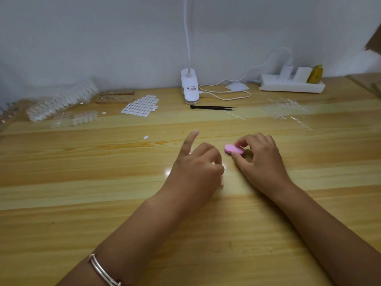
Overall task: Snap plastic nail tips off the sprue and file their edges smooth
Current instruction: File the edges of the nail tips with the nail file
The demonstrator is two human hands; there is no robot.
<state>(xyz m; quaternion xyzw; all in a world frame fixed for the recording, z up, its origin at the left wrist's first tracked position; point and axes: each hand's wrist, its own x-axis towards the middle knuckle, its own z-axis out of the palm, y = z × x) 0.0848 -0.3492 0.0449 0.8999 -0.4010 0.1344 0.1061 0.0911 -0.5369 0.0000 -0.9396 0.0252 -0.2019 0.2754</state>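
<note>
My right hand (257, 159) pinches a small pink oval file block (232, 149) between thumb and fingers, just above the wooden table (103, 182). Just left of it, my left hand (198, 168) has its fingers curled, with one finger sticking up and out. At its thumb side it seems to pinch a small pale nail tip (219, 169), which is blurred and mostly hidden. Clear sprues of nail tips (61, 104) lie at the far left. One loose white tip (145, 137) lies on the table ahead of my left hand.
At the back stand a white clip lamp (189, 87) with its cable and a power strip (291, 84). Black tweezers (212, 107) lie in front of the lamp. A sheet of white tabs (140, 105), a wooden block (115, 97) and clear bare sprues (286, 110) lie nearby.
</note>
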